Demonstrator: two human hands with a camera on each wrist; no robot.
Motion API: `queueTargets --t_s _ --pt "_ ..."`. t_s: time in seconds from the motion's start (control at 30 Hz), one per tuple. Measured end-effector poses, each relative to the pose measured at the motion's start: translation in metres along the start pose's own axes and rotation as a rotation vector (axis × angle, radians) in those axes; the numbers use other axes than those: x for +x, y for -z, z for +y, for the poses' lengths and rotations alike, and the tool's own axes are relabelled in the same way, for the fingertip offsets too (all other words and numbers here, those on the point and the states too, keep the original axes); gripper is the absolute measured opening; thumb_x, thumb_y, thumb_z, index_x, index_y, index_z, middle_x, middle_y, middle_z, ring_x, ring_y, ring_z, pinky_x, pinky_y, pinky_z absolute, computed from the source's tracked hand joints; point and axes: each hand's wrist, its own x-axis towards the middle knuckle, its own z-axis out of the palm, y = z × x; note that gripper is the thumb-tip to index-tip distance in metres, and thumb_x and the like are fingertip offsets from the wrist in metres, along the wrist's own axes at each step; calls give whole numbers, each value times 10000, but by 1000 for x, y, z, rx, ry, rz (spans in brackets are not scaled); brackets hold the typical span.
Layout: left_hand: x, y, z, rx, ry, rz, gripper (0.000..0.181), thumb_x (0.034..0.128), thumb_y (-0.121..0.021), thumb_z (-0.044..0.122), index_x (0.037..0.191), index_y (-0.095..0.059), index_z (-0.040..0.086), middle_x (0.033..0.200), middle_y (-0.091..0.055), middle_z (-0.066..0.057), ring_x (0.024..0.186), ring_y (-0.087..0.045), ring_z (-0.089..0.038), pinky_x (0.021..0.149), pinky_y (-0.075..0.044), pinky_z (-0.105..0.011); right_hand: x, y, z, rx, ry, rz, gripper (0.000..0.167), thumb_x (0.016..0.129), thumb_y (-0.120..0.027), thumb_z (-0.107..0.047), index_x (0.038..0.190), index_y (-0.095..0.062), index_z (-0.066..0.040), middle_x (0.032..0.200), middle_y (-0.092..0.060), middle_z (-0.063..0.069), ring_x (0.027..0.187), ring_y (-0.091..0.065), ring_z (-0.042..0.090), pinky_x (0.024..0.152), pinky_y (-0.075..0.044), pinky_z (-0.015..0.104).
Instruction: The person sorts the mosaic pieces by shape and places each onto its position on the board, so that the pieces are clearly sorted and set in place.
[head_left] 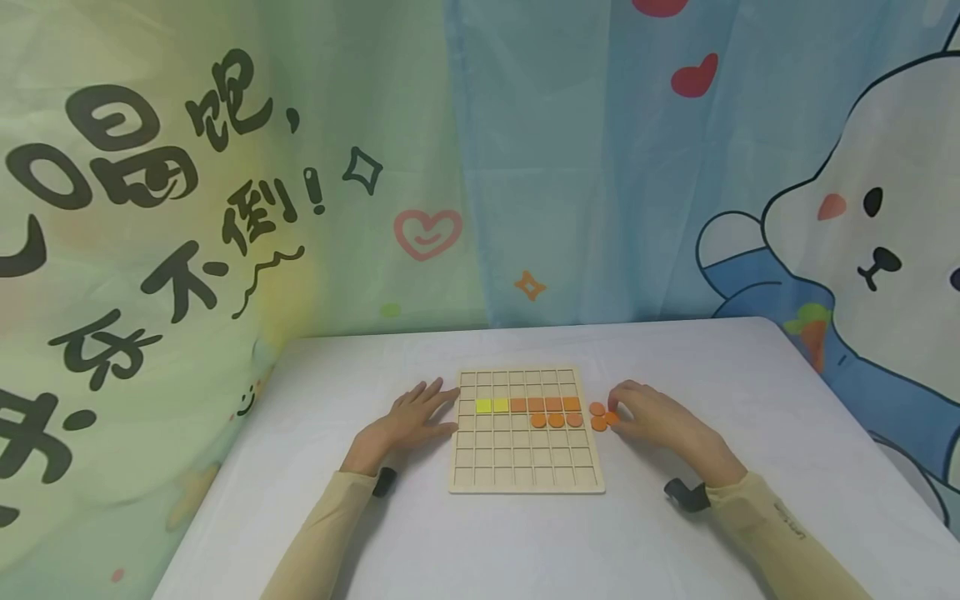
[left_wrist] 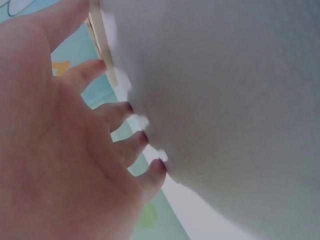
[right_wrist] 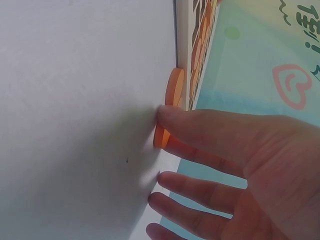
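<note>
A wooden grid board [head_left: 521, 457] lies flat on the table. My left hand [head_left: 408, 422] rests at its left side with fingers spread, the thumb and index fingertip touching the edge. One row holds two yellow squares [head_left: 492, 406] and several orange squares [head_left: 536, 405]. Below the orange squares sit three orange discs [head_left: 556, 421]. Just right of the board, my right hand [head_left: 663, 421] pinches an orange disc [right_wrist: 161, 137] between thumb and index finger, low over the cloth. Two more loose discs [head_left: 597, 423] lie beside it, close to the board's right edge.
A white cloth covers the table [head_left: 375, 542]. Behind it hangs a printed curtain [head_left: 532, 167] with hearts, dark writing and a cartoon bear. Dark bands [head_left: 686, 495] show under both wrists near the beige sleeves [head_left: 780, 533].
</note>
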Motion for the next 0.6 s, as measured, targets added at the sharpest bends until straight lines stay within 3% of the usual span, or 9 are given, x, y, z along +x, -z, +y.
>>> queueTargets --t_s 0.6 --pt "0 0 -1 5 -11 2 667 1010 -513 532 1591 -300 286 1697 -152 -98 1563 -104 -395 1249 -133 -614 0 4 -2 -17 -8 -3 175 879 -752 -156 1007 -681 -61 1110 -672 138 1003 -629 283 935 -545 506"
